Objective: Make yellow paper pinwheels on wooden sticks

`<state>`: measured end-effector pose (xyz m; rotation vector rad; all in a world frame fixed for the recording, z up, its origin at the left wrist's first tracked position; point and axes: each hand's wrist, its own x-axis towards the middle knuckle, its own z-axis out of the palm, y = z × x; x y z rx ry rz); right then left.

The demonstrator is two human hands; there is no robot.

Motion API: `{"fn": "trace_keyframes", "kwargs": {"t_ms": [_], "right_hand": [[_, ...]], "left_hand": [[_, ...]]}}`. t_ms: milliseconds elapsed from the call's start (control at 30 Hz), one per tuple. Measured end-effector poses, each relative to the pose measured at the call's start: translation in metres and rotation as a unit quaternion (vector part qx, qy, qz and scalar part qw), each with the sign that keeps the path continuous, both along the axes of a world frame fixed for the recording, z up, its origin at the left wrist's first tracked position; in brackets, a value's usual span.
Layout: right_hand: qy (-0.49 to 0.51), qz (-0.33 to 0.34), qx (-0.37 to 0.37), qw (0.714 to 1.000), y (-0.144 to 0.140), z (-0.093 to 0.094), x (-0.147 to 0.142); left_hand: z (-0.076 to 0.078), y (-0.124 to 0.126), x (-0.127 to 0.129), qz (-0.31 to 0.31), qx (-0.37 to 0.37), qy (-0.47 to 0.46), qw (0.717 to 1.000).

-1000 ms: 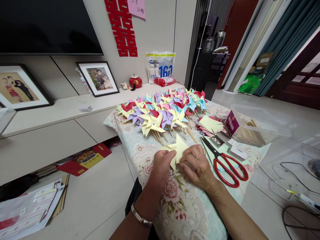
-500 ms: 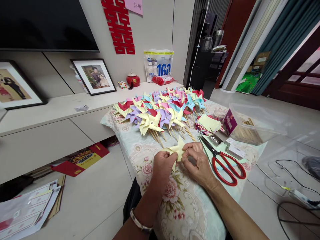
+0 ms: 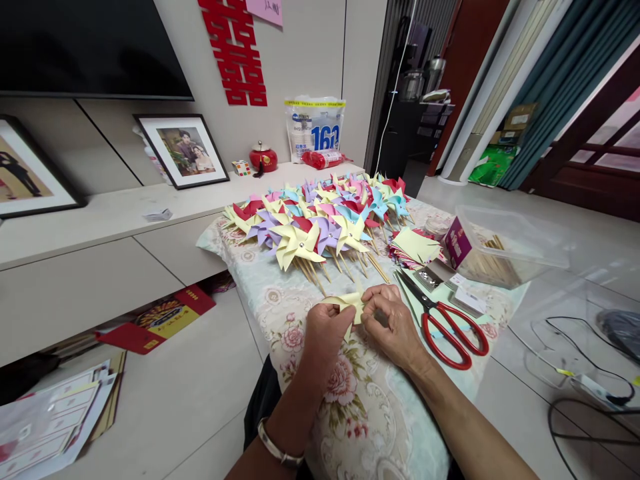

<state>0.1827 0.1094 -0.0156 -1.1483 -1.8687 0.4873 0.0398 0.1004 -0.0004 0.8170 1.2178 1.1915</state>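
A pale yellow paper pinwheel [image 3: 349, 301], partly folded, is held between my two hands above the flowered tablecloth. My left hand [image 3: 323, 337] pinches it from the left, thumb on top. From the right, the thumb and fingers of my right hand [image 3: 393, 323] grip its other edge. Just beyond lie finished pinwheels [image 3: 300, 245] on wooden sticks, in yellow, purple, red, pink and blue. Scissors [image 3: 445, 327] with red handles rest to the right of my right hand. Behind them sits a small open box [image 3: 429, 277] of metal fasteners.
A stack of coloured paper [image 3: 416, 247] lies right of the pinwheels, beside a clear plastic tub [image 3: 525, 250] holding wooden sticks. The flowered tablecloth [image 3: 380, 407] covers the table. A low cabinet [image 3: 85, 233] runs along the wall at left. Cables [image 3: 590, 420] trail over the floor at right.
The yellow pinwheel's upright point, which stood up between my hands, now shows folded lower. My hands stay almost in place, and the view has shifted slightly.
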Motion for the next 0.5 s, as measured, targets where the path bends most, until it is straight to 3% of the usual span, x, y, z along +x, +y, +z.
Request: {"fn": "trace_keyframes", "kwargs": {"t_ms": [500], "right_hand": [[0.007, 0.011, -0.022, 1.0, 0.0009, -0.0013, 0.0003]], "left_hand": [[0.0024, -0.0012, 0.003, 0.005, 0.007, 0.005, 1.0]]}}
